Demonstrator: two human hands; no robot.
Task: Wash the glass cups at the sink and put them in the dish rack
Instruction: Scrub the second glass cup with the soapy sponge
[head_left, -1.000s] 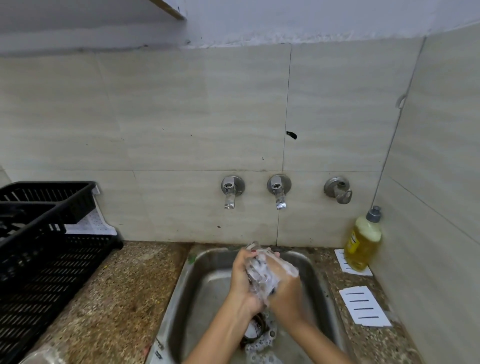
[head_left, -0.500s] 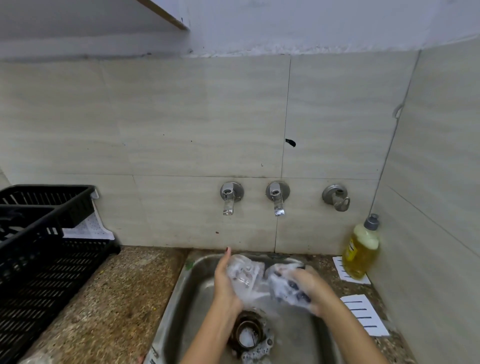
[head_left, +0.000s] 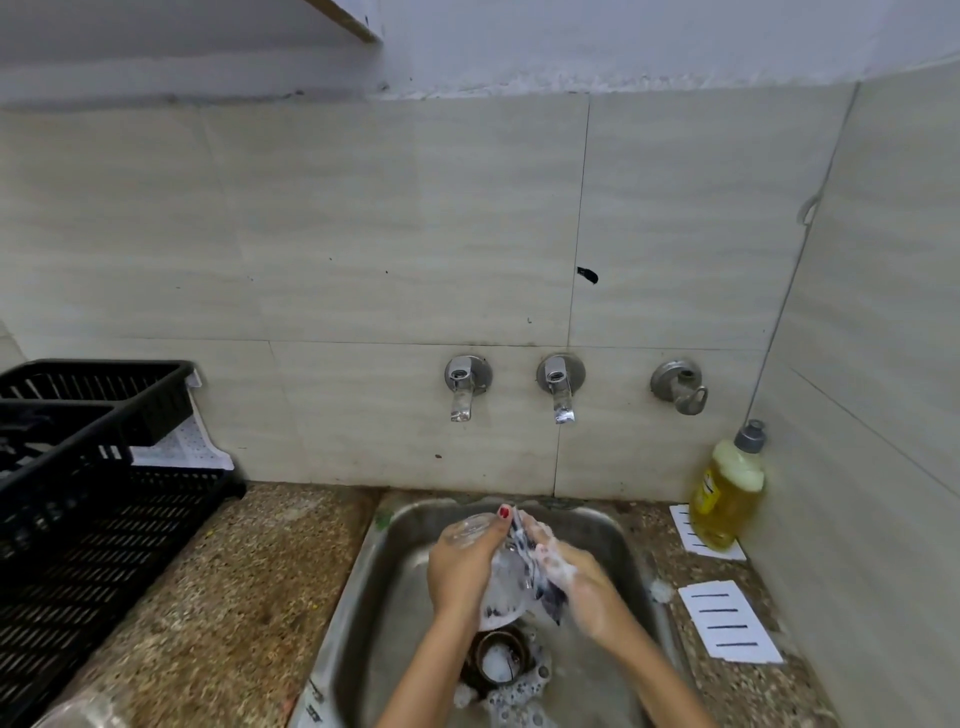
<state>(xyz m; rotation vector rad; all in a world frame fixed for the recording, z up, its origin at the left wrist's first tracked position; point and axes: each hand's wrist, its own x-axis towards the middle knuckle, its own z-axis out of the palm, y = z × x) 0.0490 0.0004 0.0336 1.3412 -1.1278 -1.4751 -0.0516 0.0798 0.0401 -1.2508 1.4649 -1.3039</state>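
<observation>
Over the steel sink (head_left: 363, 597), my left hand (head_left: 460, 571) grips a soapy glass cup (head_left: 504, 587) on its side, its mouth pointing down toward me. My right hand (head_left: 576, 587), covered in foam, presses a dark scrubber (head_left: 550, 597) against the cup's right side. Both hands touch the cup. Foam lies around the drain (head_left: 496, 662) below. The black dish rack (head_left: 78, 519) stands on the counter at the left. Another glass (head_left: 78, 714) shows blurred at the bottom left corner.
Two taps (head_left: 462, 389) (head_left: 558, 389) and a valve (head_left: 680, 387) stick out of the tiled wall above the sink. A yellow soap bottle (head_left: 727, 493) stands at the right corner. White lined cards (head_left: 727, 621) lie on the speckled counter (head_left: 223, 597).
My hands came back together: half a second ago the cup and scrubber were held apart, now the scrubber is pressed on the cup again. The cup has turned in my left hand.
</observation>
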